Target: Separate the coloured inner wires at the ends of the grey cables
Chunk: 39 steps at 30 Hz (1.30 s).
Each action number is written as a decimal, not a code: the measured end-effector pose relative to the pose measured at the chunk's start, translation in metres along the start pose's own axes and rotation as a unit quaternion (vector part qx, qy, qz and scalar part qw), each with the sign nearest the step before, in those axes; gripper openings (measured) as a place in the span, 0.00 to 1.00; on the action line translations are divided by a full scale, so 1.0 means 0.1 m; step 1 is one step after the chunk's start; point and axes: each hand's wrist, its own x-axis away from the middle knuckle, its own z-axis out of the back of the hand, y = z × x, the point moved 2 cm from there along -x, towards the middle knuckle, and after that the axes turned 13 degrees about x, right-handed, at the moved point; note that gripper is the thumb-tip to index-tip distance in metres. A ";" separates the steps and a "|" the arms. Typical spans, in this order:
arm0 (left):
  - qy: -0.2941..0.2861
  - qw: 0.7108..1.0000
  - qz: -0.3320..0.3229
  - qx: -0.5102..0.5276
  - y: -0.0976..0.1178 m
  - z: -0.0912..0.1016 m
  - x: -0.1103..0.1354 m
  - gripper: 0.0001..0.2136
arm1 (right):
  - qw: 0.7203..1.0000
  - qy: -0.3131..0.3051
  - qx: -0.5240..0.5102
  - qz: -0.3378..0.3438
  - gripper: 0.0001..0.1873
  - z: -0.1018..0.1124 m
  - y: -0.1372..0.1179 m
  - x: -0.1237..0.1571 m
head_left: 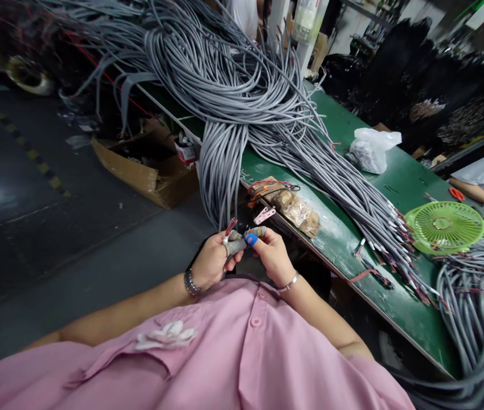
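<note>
Close to my body, both hands meet in front of the green table's edge. My left hand (212,261) is closed on the end of a grey cable, whose red and white inner wires (230,226) stick up past the thumb. Some of its fingers wear grey covers. My right hand (273,256) pinches at the same spot, with a blue cover on the thumb and a grey and yellow one on a finger. What lies between its fingertips is too small to make out. Just beyond hangs a thick bundle of grey cables (222,165) over the table edge.
On the green table (336,114) lie heaped grey cables (242,85), a taped board (295,208) with a pink clip (265,214), a plastic bag (372,149) and a green fan (444,226). A cardboard box (139,165) stands at left. Another person's arm (481,193) shows at right.
</note>
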 end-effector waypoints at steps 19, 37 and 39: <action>0.035 0.999 -0.015 0.038 0.03 0.02 0.01 0.11 | 0.997 0.068 -0.026 0.005 0.15 -0.08 0.17 0.01; 0.014 0.998 0.026 0.061 0.06 0.03 -0.04 0.11 | 0.988 0.012 -0.149 -0.044 0.14 0.14 0.19 -0.06; 0.000 0.997 0.038 0.066 0.04 0.05 -0.05 0.11 | 0.984 -0.034 -0.169 -0.054 0.13 0.15 0.19 -0.07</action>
